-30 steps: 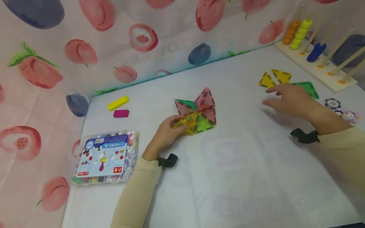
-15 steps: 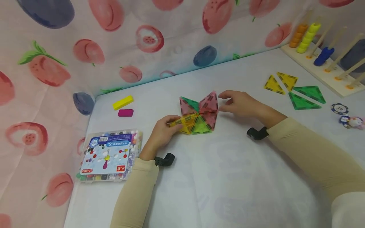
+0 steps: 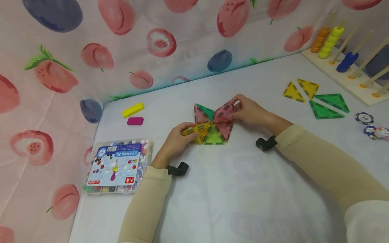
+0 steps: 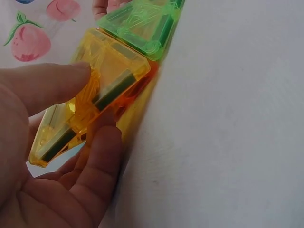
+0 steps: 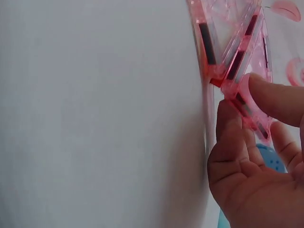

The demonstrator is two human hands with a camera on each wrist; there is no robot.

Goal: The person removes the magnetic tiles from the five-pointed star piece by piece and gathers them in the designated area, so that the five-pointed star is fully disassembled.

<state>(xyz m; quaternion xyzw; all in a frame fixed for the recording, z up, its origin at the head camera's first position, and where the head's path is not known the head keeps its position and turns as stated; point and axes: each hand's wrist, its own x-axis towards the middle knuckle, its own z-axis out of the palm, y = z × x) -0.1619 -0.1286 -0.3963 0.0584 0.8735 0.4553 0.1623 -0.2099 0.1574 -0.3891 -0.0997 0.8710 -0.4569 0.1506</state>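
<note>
A cluster of see-through triangular magnetic tiles lies at the middle of the table, with a light green tile (image 3: 214, 135) at the front and a dark green tile (image 3: 206, 110) at the back. My left hand (image 3: 174, 141) pinches a yellow magnetic tile (image 4: 114, 59) at the cluster's left, thumb on top and fingers beneath. On the opposite side, my right hand (image 3: 252, 113) pinches a pink magnetic tile (image 3: 223, 112) by its outer end. In the right wrist view, this pink tile is tilted up from the table, thumb on one face and fingers on the other.
Two yellow triangles (image 3: 308, 88) and two green triangles (image 3: 326, 110) lie at the right, near a peg board (image 3: 346, 76), a poker chip (image 3: 364, 118) and a small figurine (image 3: 377, 131). Leftward are a yellow block (image 3: 133, 110), a magenta block (image 3: 135, 121) and a clear case (image 3: 115, 165).
My right hand has come left from beside the loose yellow and green triangles to the cluster and taken hold of the pink magnetic tile. My left hand keeps its grip on the yellow one.
</note>
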